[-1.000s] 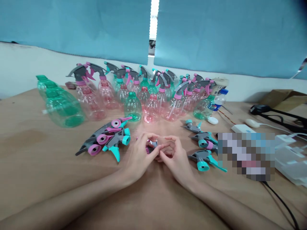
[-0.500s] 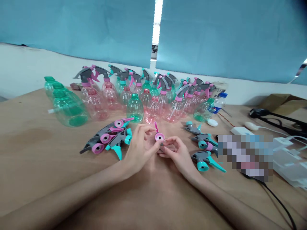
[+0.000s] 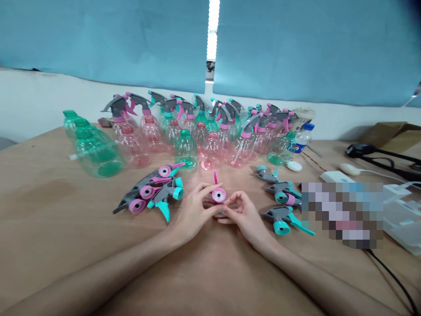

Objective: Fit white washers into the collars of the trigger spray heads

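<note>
Between my two hands is a grey and pink trigger spray head (image 3: 219, 195), its round pink collar facing me and its pink trigger pointing away. My left hand (image 3: 197, 208) is closed round its left side, with fingers over the top and thumb below the collar. My right hand (image 3: 241, 215) pinches at the lower grey part; the fingertips hide most of that part. Left of my hands lies a pile of pink and teal spray heads (image 3: 151, 188). More teal-collared spray heads (image 3: 279, 219) lie to the right.
Pink and green clear bottles stand across the back, several topped with spray heads. An open green bottle (image 3: 186, 149) and an open pink bottle (image 3: 210, 151) stand ahead of my hands. At right are a white oval object (image 3: 294, 166), a blue-capped bottle (image 3: 304, 138) and a black cable (image 3: 391, 276).
The spray head's collar sits slightly lower in the picture and faces me more squarely. My left fingers have shifted onto its top edge. The camera view has moved a little.
</note>
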Tool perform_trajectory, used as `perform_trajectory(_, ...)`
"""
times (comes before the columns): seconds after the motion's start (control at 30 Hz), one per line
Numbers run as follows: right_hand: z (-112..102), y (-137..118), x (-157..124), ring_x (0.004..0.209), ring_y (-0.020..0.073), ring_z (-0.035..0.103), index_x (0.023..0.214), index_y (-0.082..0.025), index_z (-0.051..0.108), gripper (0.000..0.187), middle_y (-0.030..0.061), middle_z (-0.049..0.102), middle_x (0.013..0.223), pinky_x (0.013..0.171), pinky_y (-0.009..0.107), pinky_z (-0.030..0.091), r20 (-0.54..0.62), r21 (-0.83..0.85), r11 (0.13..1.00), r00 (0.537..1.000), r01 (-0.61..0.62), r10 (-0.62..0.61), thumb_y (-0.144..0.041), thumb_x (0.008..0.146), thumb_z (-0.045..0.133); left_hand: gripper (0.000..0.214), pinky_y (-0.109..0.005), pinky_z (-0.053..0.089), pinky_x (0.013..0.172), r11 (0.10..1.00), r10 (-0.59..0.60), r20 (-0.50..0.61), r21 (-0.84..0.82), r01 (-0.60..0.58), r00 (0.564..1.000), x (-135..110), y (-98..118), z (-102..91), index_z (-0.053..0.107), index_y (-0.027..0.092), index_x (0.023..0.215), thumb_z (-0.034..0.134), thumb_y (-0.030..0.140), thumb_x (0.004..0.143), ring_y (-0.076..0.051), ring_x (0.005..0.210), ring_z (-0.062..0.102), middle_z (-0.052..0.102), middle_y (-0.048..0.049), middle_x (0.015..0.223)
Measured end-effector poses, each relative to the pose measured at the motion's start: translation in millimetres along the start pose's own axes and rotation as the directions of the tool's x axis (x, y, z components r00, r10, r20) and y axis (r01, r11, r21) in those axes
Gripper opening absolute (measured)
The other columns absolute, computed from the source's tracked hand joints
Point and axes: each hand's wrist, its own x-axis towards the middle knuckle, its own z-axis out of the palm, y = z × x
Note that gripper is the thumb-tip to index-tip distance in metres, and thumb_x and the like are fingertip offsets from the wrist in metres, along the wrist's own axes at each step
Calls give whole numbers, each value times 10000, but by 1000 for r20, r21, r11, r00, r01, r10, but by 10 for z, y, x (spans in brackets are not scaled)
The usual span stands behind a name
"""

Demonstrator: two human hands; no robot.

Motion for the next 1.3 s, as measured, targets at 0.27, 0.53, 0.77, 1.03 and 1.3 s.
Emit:
perform_trajectory(0.27,-109,-64,50,764,187,682,933,-227,420,373,-5,615,837,566,298,569,39,-316,934,986,166,-162,-374,737,701,270,-353,480,841,984,84,-63,164,-73,994,-40,38,-25,654,265,1079,677,224,813,-207,956,555,611,-30,1006)
perform_trajectory(0.53,-71,-277,-79,734,145,586,903,-202,536,99,23,588,843,618,267,503,121,-671,584,845,456,-521,-159,817,562,302,-349,435,879,949,168,-33,276,-153,985,-59,12,-21,635,277,1126,648,176,842,-205,1011,512,595,-18,1004)
perform_trajectory(0.77,-52,-244,-136,721,153,564,1035,-193,632,202,44,583,873,574,254,474,244,-822,363,847,440,-473,-185,848,556,400,-361,439,903,951,155,-21,274,-143,988,-50,-21,-10,596,285,1191,642,119,830,-196,1021,512,572,-15,1019)
perform_trajectory(1.03,-48,-221,-143,714,172,563,1085,-194,665,241,42,634,843,639,303,464,210,-834,380,867,400,-452,-246,898,522,384,-369,433,922,950,174,2,263,-168,985,-41,-44,-1,590,245,1201,634,128,838,-195,1051,511,585,-28,1067)
perform_trajectory(1.3,-65,-229,-86,633,140,567,1019,-190,656,200,32,686,904,608,289,455,130,-730,617,946,294,-297,-285,888,540,424,-387,446,915,956,139,118,242,-164,983,-25,-85,-18,549,277,1254,608,139,857,-202,1022,528,577,-33,1114)
